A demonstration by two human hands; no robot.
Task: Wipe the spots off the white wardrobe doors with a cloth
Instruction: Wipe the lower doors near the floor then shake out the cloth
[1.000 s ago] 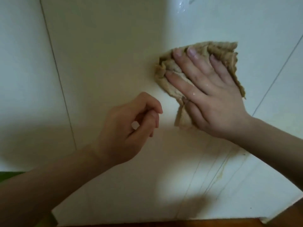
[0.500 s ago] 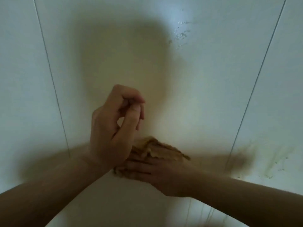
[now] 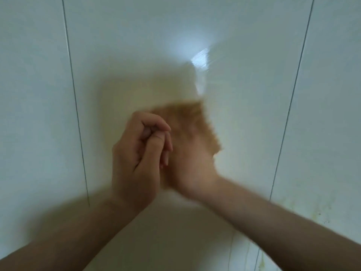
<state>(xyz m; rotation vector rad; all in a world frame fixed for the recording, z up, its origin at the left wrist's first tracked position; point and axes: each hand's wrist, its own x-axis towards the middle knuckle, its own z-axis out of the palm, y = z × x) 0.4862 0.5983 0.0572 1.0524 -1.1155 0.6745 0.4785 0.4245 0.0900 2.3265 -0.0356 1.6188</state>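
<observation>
The white wardrobe door [image 3: 244, 94] fills the view, split by thin dark vertical seams. My right hand [image 3: 193, 163] presses a tan cloth [image 3: 187, 114] flat against the middle panel; both are blurred by motion. My left hand [image 3: 140, 153] hovers in front of the door just left of the cloth, fingers curled loosely with nothing in them, and it covers the cloth's left edge. Yellowish spots and streaks [image 3: 304, 210] mark the panel at lower right. A wet shiny patch [image 3: 201, 59] shows above the cloth.
Vertical seams run at the left [image 3: 76, 106] and the right [image 3: 291, 106] of the middle panel. Thin drip lines [image 3: 232, 249] trail down near the bottom edge.
My right hand and the cloth slid down and left across the door, then back up to the middle. My left hand stayed curled beside it. The view tilted upward.
</observation>
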